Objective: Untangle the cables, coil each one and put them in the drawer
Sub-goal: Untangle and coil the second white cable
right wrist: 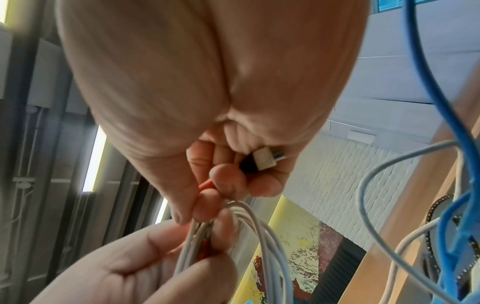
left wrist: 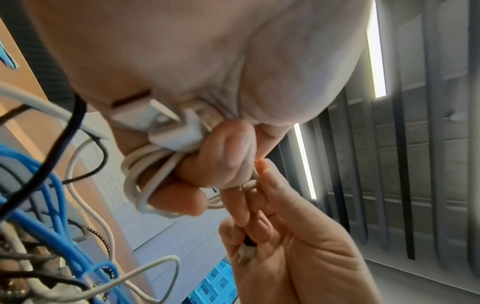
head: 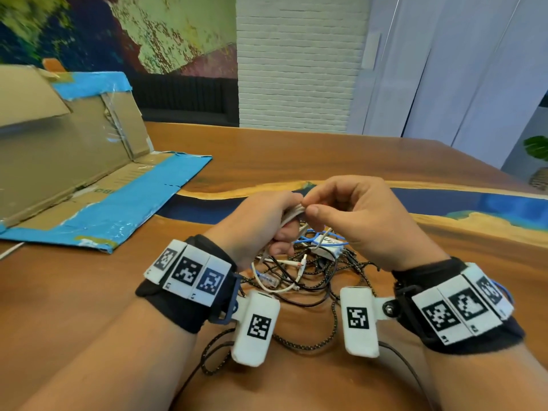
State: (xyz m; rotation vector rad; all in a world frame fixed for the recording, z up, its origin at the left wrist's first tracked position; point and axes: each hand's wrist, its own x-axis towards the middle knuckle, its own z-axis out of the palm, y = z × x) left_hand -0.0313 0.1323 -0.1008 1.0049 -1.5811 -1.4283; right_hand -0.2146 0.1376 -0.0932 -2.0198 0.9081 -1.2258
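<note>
My left hand (head: 278,215) grips a coiled white cable (head: 292,214) above the table; in the left wrist view its loops (left wrist: 145,174) wrap my fingers beside a white plug (left wrist: 166,125). My right hand (head: 341,209) pinches the same white cable at the top of the coil, thumb and forefinger meeting the left hand. In the right wrist view the white strands (right wrist: 249,222) run between both hands, and a white connector (right wrist: 265,158) lies in my right palm. Below the hands sits a tangle of cables (head: 308,268): black braided, white and blue (head: 314,236).
An opened cardboard box with blue tape (head: 98,179) lies at the left on the wooden table (head: 326,155). A black braided cable (head: 311,345) loops toward the table's near edge between my wrists. No drawer is in view.
</note>
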